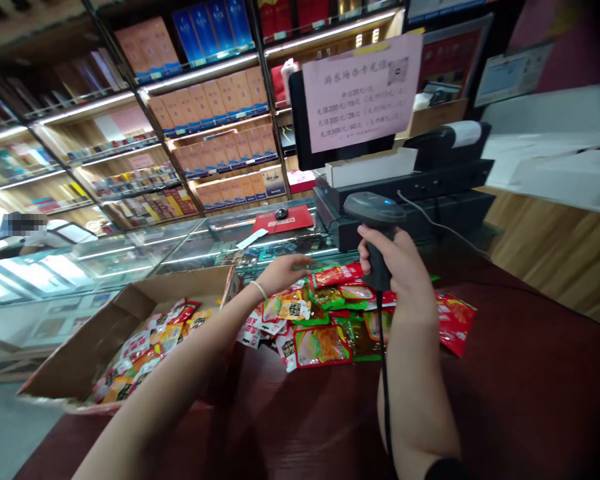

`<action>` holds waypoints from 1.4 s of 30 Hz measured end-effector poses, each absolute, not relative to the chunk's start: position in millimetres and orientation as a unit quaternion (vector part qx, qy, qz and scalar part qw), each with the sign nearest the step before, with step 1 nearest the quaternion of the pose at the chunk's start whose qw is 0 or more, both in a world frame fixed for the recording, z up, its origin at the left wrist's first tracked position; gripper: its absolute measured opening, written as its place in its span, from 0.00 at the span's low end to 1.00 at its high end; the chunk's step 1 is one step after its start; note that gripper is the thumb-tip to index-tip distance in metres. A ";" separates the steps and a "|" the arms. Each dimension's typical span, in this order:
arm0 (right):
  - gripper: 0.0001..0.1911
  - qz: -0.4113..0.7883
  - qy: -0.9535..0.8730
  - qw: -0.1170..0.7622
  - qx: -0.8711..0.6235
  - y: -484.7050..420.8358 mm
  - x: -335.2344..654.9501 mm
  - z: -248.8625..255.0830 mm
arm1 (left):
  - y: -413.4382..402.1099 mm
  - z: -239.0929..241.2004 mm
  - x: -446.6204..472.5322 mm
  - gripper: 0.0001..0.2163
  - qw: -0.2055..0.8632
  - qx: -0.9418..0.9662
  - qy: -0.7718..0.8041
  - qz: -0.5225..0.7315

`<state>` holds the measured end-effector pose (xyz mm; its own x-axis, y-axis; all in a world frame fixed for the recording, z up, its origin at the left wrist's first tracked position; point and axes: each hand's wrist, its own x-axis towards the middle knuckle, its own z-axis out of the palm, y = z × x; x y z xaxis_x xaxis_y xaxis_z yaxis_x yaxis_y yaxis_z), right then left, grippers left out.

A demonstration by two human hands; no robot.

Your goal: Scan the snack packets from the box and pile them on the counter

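My right hand [393, 257] is wrapped round the grip of a black barcode scanner [373, 205], which has a small blue light on top and a cable hanging down along my forearm. Below it lies a pile of snack packets [324, 345] in red, green, orange and white on the dark red counter. With fingers stretched out, my left hand [287, 272] hovers at the pile's back left edge, near a long red packet [336, 274]. I cannot tell whether its fingertips touch that packet. A light band circles the left wrist.
An open cardboard box [175, 283] holding more packets stands at the left. A monitor with a pink paper sign [363, 93] and a black receipt printer [443, 140] stand behind. On the glass display case lies a red mouse pad [290, 219]. Stocked shelves and a person [27, 230] are farther back.
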<state>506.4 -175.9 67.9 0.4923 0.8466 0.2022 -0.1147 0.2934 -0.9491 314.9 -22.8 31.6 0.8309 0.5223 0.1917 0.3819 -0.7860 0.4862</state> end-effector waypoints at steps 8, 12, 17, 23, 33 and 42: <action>0.17 0.404 -0.432 0.655 -0.472 -150.0 438.4 70.1 | 9.1 55.2 167.2 0.12 0.239 0.864 0.341 0.282; 0.17 0.461 -0.460 0.611 -0.451 -130.4 388.6 67.6 | 29.0 48.2 86.3 0.11 0.232 0.812 0.429 0.320; 0.17 0.505 -0.526 0.527 -0.437 -99.1 311.4 65.8 | 56.4 16.4 3.4 0.13 0.238 0.742 0.544 0.310; 0.20 0.511 -0.596 0.420 -0.455 -69.1 241.1 54.4 | 85.7 -18.8 -48.2 0.15 0.299 0.699 0.621 0.191; 0.17 0.537 -0.573 0.386 -0.484 -39.6 225.2 30.7 | 104.4 -55.0 -27.2 0.15 0.246 0.722 0.642 0.074; 0.18 0.581 -0.538 0.378 -0.480 -31.9 222.9 16.0 | 97.4 -63.4 -13.4 0.15 0.204 0.702 0.679 0.068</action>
